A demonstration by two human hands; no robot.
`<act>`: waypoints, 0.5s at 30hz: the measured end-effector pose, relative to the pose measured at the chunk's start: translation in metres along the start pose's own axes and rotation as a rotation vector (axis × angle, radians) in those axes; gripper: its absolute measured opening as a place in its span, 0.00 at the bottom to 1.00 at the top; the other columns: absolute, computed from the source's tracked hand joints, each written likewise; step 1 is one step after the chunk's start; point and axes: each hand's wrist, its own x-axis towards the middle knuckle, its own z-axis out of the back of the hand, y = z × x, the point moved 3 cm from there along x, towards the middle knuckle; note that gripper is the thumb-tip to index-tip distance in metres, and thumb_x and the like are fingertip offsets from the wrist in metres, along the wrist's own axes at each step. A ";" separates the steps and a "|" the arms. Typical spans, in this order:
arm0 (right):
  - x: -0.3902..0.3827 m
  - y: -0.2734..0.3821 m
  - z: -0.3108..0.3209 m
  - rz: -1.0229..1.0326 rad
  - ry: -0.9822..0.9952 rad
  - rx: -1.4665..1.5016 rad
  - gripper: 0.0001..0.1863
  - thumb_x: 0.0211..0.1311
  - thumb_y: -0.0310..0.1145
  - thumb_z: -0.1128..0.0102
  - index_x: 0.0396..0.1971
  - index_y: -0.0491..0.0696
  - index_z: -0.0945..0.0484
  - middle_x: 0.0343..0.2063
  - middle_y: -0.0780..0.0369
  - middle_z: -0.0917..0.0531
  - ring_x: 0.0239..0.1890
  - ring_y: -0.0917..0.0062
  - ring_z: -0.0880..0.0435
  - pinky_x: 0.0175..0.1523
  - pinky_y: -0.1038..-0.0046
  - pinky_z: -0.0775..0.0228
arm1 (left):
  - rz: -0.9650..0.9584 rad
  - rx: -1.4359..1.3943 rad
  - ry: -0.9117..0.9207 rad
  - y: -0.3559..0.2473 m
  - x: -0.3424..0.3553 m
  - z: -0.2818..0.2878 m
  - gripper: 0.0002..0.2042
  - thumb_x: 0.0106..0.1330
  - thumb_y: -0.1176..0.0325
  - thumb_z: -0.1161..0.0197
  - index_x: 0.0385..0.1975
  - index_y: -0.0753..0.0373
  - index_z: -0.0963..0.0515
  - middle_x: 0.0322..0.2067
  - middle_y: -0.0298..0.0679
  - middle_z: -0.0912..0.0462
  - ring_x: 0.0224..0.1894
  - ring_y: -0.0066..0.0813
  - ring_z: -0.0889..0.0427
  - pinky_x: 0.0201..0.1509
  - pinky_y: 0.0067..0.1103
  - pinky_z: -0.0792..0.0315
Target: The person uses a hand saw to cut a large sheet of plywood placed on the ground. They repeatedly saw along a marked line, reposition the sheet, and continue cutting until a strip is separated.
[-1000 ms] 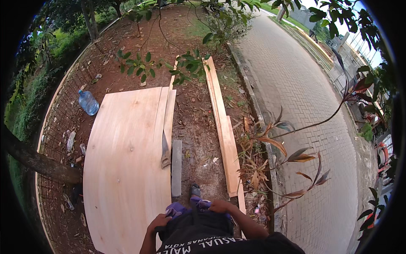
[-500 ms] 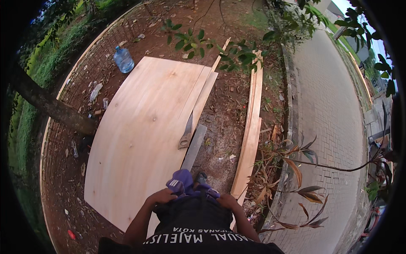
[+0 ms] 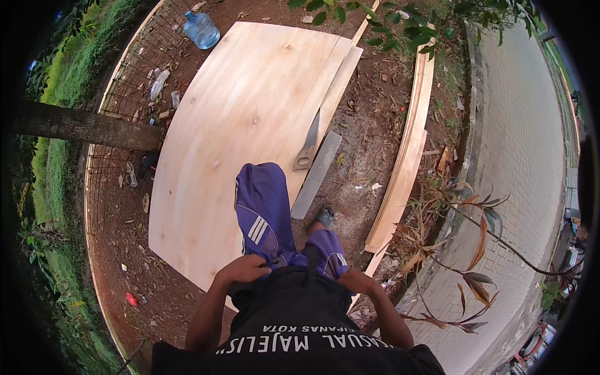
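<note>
Purple trousers (image 3: 265, 194) with white stripes cover my legs. My left hand (image 3: 247, 269) is closed on their cloth at the upper left thigh. On the other side, my right hand (image 3: 355, 281) grips the trousers near the right hip. My left knee is bent and raised over a large plywood sheet (image 3: 219, 125); the left foot is hidden. A sandal (image 3: 324, 216) shows on my right foot, on the ground beside the sheet. By the sheet's right edge lies a handsaw (image 3: 308, 147), next to a grey board (image 3: 317, 176).
Long wooden strips (image 3: 406, 162) lie on the right, before a kerb and a paved path (image 3: 519, 137). A blue water jug (image 3: 201, 30) stands at the far left, above a tree trunk (image 3: 87, 128). Leafy branches (image 3: 475, 215) reach in from the right. Litter dots the soil.
My left knee has risen forward over the plywood, so more of the trousers shows. Both hands stay on the cloth. The view has shifted, moving the sheet and saw up and right.
</note>
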 end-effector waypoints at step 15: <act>0.539 -0.212 0.107 -0.372 -1.291 0.590 0.30 0.62 0.41 0.26 0.57 0.38 0.25 0.43 0.53 0.15 0.37 0.67 0.14 0.45 0.66 0.21 | -0.103 -0.293 -0.650 0.177 0.404 0.372 0.13 0.77 0.58 0.43 0.44 0.63 0.23 0.34 0.35 0.17 0.39 0.22 0.18 0.45 0.24 0.24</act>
